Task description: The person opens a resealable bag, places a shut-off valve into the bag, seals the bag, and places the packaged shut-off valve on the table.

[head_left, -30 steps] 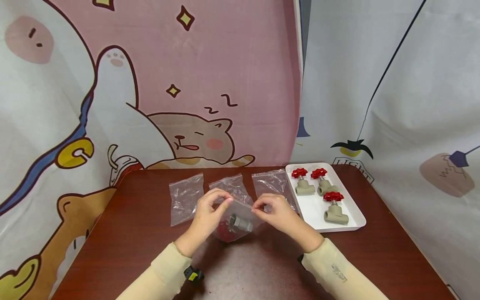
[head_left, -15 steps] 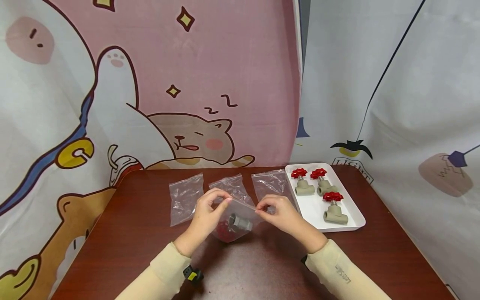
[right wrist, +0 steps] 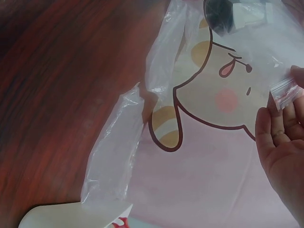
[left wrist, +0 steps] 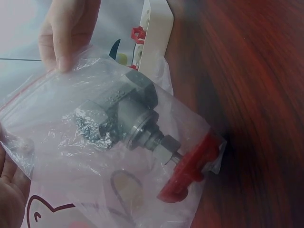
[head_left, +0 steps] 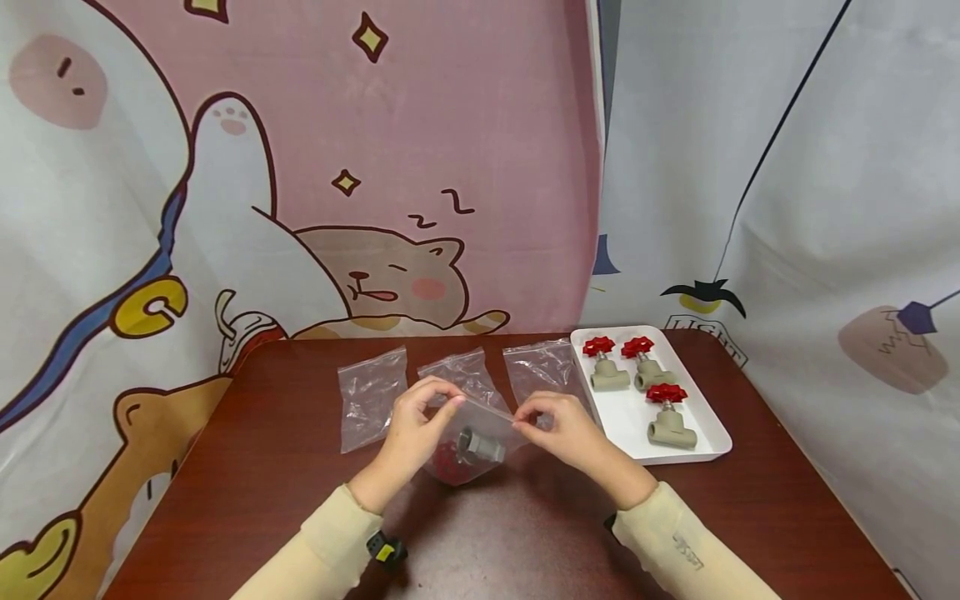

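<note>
A clear zip bag [head_left: 491, 417] hangs between my hands above the table. Inside it lies a grey metal valve [head_left: 480, 446] with a red handwheel [left wrist: 190, 168], tilted down in the left wrist view. My left hand [head_left: 420, 418] pinches one end of the bag's top edge between thumb and finger. At the other end, my right hand [head_left: 562, 429] pinches the same edge. The bag's zip strip [right wrist: 286, 92] shows at the right hand's fingertips in the right wrist view. Whether the zip is sealed all along, I cannot tell.
Three more clear bags lie flat at the back: a left one [head_left: 372, 398], a middle one [head_left: 468, 375] partly hidden, and a right one [head_left: 543, 367]. A white tray [head_left: 705, 437] at the right holds three beige valves [head_left: 671, 429] with red handwheels.
My right hand has slid slightly right and down along the bag's top edge, mostly in the first half second. The left hand stays in place.
</note>
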`<action>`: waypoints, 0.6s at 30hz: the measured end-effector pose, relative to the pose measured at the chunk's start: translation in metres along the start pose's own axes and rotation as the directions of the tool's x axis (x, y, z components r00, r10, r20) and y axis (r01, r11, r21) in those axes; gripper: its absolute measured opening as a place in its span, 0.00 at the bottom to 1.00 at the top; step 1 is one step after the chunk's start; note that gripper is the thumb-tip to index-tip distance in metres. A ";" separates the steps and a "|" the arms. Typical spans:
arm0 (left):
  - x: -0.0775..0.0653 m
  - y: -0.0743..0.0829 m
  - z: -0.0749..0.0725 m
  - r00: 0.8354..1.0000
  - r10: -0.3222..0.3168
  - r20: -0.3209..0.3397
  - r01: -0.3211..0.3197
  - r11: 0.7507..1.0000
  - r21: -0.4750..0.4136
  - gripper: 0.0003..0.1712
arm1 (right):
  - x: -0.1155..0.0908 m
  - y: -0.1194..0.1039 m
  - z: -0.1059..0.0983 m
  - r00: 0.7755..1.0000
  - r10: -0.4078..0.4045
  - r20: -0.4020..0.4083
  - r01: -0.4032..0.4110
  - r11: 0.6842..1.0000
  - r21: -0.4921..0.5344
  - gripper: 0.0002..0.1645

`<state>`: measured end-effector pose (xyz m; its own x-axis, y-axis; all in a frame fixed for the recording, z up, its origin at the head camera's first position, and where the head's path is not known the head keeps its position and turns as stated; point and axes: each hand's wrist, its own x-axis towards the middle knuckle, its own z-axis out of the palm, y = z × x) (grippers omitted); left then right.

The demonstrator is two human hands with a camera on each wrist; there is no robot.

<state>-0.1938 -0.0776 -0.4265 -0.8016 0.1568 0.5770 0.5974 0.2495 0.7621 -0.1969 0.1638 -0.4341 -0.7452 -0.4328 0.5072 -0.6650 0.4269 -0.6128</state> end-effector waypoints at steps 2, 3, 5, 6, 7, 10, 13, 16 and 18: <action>0.000 0.000 0.000 1.000 -0.002 -0.004 0.002 1.000 0.004 0.04 | -0.002 0.002 -0.001 1.000 0.004 0.004 -0.004 1.000 -0.001 0.03; 0.000 -0.001 0.000 1.000 -0.006 -0.005 0.006 1.000 0.006 0.03 | -0.002 0.003 -0.001 1.000 0.002 0.004 -0.002 1.000 -0.001 0.03; 0.000 -0.001 0.000 1.000 -0.016 -0.009 0.016 1.000 0.009 0.03 | -0.005 0.005 -0.001 1.000 0.003 0.003 -0.003 1.000 -0.007 0.03; 0.001 -0.001 0.000 1.000 -0.017 -0.011 0.018 1.000 0.010 0.03 | -0.006 0.006 -0.002 1.000 0.004 0.001 -0.004 1.000 -0.013 0.04; 0.001 -0.001 0.000 1.000 -0.018 -0.015 0.018 1.000 0.014 0.03 | -0.007 0.007 -0.002 1.000 0.006 -0.003 -0.006 1.000 -0.022 0.05; 0.002 0.004 -0.001 1.000 -0.006 -0.027 0.007 1.000 0.025 0.02 | -0.011 0.011 -0.003 1.000 0.011 -0.014 -0.011 0.999 -0.045 0.05; 0.004 0.017 -0.003 0.999 0.013 -0.035 -0.012 0.999 0.030 0.02 | -0.013 0.012 -0.004 1.000 0.010 -0.019 -0.011 0.998 -0.055 0.03; 0.005 0.028 -0.005 0.999 0.018 -0.033 -0.018 0.999 0.027 0.04 | -0.014 0.013 -0.004 1.000 0.007 -0.017 -0.008 0.999 -0.049 0.03; 0.005 0.030 -0.006 0.999 0.017 -0.031 -0.016 0.999 0.031 0.04 | -0.014 0.013 -0.004 1.000 0.003 -0.015 -0.004 0.999 -0.049 0.03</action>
<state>-0.1797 -0.0750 -0.3990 -0.7899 0.1314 0.5990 0.6094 0.2761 0.7432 -0.1955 0.1789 -0.4465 -0.7481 -0.4191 0.5145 -0.6636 0.4669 -0.5844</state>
